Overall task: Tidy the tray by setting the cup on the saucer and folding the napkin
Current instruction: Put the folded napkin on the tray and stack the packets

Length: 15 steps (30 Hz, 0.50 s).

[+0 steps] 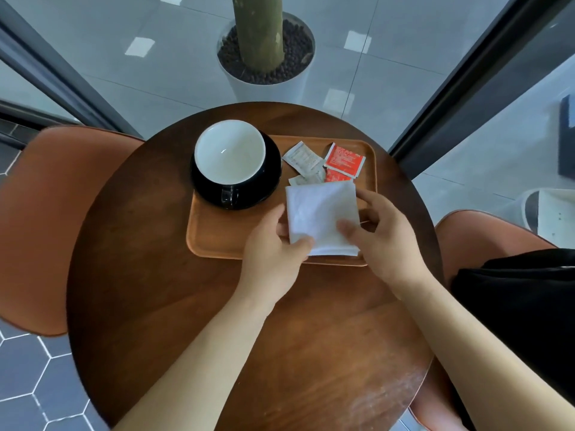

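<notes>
On the round wooden table [161, 306], a wooden tray [217, 234] is carrying a black cup [230, 169] with a white inside, sitting on its black saucer [267, 185]. The folded white napkin [320, 213] is lying at the tray's near right. The left hand [273, 247] is pinching its near left corner; the right hand [382, 234] is pressing its thumb on the near right part, fingers curled beside the edge. White sachets [301, 158] and red sachets [343, 160] are lying just beyond.

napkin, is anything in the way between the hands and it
Nothing visible. Both hands are already on the napkin: the left hand pinches its near left corner and the right hand has its thumb on the near right part. The sachets lie past its far edge, on the tray.
</notes>
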Motion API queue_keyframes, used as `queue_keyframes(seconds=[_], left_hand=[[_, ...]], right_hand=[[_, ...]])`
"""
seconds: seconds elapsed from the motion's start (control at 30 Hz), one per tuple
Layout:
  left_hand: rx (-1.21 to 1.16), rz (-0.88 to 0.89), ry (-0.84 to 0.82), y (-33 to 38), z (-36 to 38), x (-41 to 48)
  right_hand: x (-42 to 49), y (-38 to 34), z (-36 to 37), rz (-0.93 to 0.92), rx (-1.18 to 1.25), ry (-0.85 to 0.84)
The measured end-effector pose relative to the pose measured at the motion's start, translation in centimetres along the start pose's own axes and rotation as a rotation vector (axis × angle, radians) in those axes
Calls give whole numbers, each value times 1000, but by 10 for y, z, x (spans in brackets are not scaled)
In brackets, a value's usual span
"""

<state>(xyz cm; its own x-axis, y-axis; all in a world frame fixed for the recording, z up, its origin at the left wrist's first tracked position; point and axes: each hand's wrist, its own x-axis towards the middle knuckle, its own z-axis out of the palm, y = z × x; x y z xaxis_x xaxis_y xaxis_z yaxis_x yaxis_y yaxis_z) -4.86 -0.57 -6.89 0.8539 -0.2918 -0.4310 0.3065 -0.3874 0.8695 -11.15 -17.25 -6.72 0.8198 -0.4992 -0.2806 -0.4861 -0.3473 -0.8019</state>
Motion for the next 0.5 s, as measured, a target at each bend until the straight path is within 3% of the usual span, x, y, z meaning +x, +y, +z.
queue_keyframes(seconds=[0.07,0.17,0.27,0.5], left_hand=[[348,119,38,-5,3,0],[602,345,47,-9,5,-6],[698,455,5,-11,7,-7],[723,500,-35,-11,15,0]], right_hand=[[2,6,-2,-36,-183,30],[-4,12,-3,-138,-425,75],[-13,14,-5,-218,-533,110],[-17,18,-6,-298,-653,64]])
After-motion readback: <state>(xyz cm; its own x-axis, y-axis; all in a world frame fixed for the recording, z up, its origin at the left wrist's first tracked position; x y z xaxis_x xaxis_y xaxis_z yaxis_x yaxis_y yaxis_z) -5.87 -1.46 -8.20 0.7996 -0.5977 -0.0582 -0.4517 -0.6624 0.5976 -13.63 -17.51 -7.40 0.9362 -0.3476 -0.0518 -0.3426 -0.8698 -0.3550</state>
